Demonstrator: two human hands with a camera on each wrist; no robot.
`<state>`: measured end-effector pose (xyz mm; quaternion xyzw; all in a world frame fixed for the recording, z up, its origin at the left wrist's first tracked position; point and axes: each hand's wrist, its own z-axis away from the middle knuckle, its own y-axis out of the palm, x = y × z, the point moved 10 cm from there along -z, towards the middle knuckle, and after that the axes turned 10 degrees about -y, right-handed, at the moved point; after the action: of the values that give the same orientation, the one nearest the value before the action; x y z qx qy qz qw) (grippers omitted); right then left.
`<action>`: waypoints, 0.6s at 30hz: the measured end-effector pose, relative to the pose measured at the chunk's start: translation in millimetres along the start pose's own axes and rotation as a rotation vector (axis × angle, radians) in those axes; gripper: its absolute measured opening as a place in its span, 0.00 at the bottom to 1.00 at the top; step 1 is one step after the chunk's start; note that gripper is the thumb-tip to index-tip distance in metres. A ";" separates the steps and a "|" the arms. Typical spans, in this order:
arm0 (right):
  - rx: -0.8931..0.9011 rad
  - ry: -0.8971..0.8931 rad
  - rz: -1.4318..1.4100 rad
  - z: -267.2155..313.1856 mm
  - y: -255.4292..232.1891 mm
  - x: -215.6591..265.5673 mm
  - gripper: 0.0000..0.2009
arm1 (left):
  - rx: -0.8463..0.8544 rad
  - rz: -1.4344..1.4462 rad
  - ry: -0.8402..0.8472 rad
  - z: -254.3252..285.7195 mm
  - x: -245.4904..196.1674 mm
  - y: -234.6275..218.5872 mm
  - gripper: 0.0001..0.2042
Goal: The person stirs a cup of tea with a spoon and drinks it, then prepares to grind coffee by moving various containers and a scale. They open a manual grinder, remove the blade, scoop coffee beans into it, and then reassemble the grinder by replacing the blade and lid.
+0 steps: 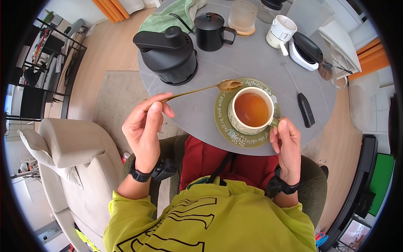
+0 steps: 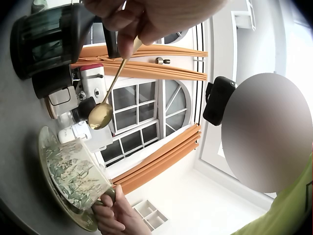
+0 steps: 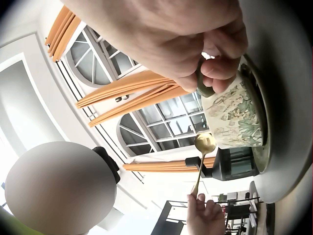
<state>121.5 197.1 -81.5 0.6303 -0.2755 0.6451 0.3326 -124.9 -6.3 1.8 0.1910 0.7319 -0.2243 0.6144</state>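
Between thumb and fingers, my left hand pinches the handle end of a gold spoon. The spoon's bowl is over the far left rim of a green saucer with white lettering, beside the cup. On that saucer stands a teacup with amber tea in it; its flowered outside shows in the left wrist view. My right hand grips the cup's green handle at the right side. In the right wrist view the fingers curl through the handle.
A black kettle-like appliance and a black pot stand at the table's far left, near a green cloth. A glass, white cup and white-and-black device stand behind. A black handheld whisk lies right of the saucer.
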 end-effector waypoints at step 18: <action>0.025 0.030 0.097 3.2 -10.6 -1.7 0.14 | 0.038 -0.016 -0.022 4.5 0.9 9.2 0.12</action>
<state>131.7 201.2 -83.7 0.6105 -0.2929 0.6732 0.2970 -116.3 -1.1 -0.7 0.1945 0.7222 -0.2452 0.6168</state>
